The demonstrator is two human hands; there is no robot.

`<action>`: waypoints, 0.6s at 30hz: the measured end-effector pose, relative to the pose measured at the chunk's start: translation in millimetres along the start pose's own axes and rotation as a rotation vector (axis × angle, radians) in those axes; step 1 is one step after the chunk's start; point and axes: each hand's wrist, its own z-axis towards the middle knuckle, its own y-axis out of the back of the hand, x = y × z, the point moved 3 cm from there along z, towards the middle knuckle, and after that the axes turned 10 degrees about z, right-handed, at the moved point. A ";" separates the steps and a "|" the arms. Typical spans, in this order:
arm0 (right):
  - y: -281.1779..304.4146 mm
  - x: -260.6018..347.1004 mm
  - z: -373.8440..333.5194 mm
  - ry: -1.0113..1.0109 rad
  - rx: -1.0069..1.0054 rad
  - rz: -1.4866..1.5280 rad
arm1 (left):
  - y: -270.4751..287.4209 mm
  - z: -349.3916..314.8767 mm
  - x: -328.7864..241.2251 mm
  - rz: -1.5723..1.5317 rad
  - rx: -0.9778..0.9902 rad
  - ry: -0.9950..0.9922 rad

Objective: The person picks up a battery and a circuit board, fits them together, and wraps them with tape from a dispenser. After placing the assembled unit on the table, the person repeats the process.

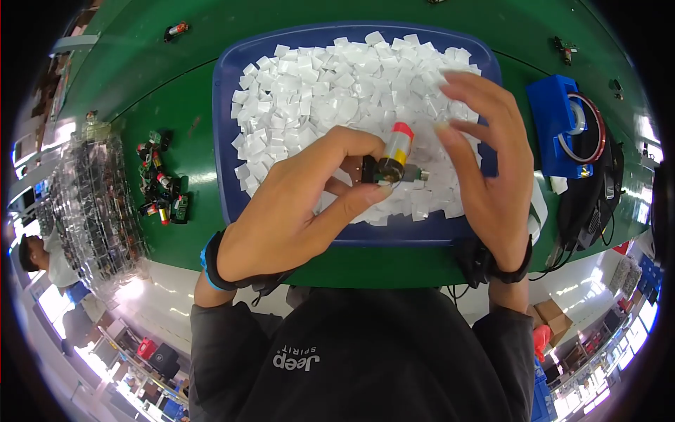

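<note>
My left hand [288, 204] grips a small electronic assembly [398, 149] between thumb and fingers, above a blue bin [219, 133]. The assembly has a battery-like cylinder, red, yellow and silver with a dark end, joined to dark and metallic parts that my fingers partly hide. To its right my right hand [496, 151] is raised with its fingers apart, slightly blurred, and nothing shows in them. The bin below holds a thick layer of small white square pieces [309, 88]. Both wrists wear dark bands.
Several similar assemblies [162, 184] lie in a pile left of the bin on the green table [190, 232]. Far left stands a stack wrapped in clear plastic [91, 204]. A blue tape dispenser [545, 126] with rolls stands at right, beside a black bag [598, 190]. Loose assemblies [177, 30] lie farther back.
</note>
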 end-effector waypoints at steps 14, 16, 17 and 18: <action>-14.8 18.2 -19.1 0.383 0.190 -0.171 | -1.3 0.5 -11.8 0.051 0.051 0.317; -15.7 19.7 -18.7 0.393 0.182 -0.171 | -1.5 0.3 -8.6 -0.007 0.063 0.297; -15.4 19.7 -18.4 0.397 0.208 -0.121 | -1.8 0.5 -5.5 -0.037 0.069 0.286; -14.7 19.8 -17.9 0.401 0.233 -0.072 | -0.7 1.4 -1.3 -0.040 0.064 0.289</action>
